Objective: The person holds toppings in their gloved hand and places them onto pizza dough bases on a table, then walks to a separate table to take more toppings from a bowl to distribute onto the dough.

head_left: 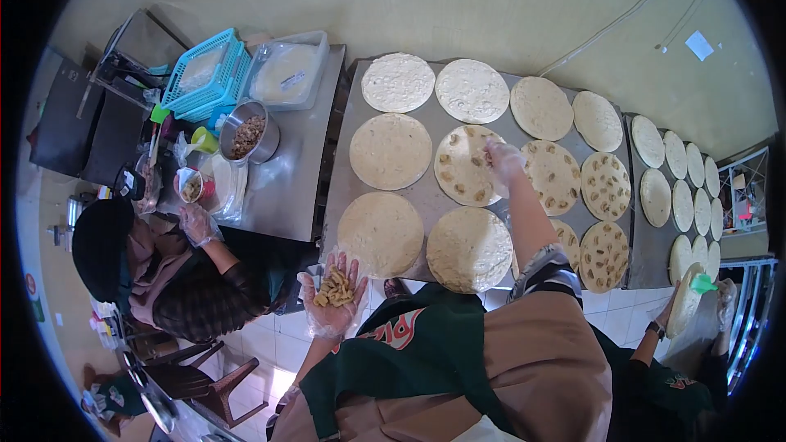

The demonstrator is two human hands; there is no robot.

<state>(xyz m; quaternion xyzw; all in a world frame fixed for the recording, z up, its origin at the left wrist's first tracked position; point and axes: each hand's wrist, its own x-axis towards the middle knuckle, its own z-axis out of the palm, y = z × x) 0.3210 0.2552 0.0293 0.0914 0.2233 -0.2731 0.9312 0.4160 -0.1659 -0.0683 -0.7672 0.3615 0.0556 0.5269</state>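
My left hand (pixel 334 303), in a clear plastic glove, is cupped palm up and holds a heap of yellow-brown topping pieces (pixel 335 288), perhaps cut meat. Gloved too, my right hand (pixel 503 165) reaches over a round pizza base (pixel 465 176) in the middle row, its fingers drawn together at the right part of the base. What the fingertips hold is hidden. Topping pieces lie scattered on that base, and on bases to its right, such as one pizza base (pixel 606 187). Plain bases lie around, including a pizza base (pixel 391 151) just left.
A metal table (pixel 344 115) carries the bases; more lie on a second table (pixel 647 245). At left, a co-worker's gloved hand (pixel 199 225) is near a cup (pixel 194 187), with a steel bowl (pixel 250 133) and blue basket (pixel 207 74) behind. At right, another person holds a base (pixel 684 311).
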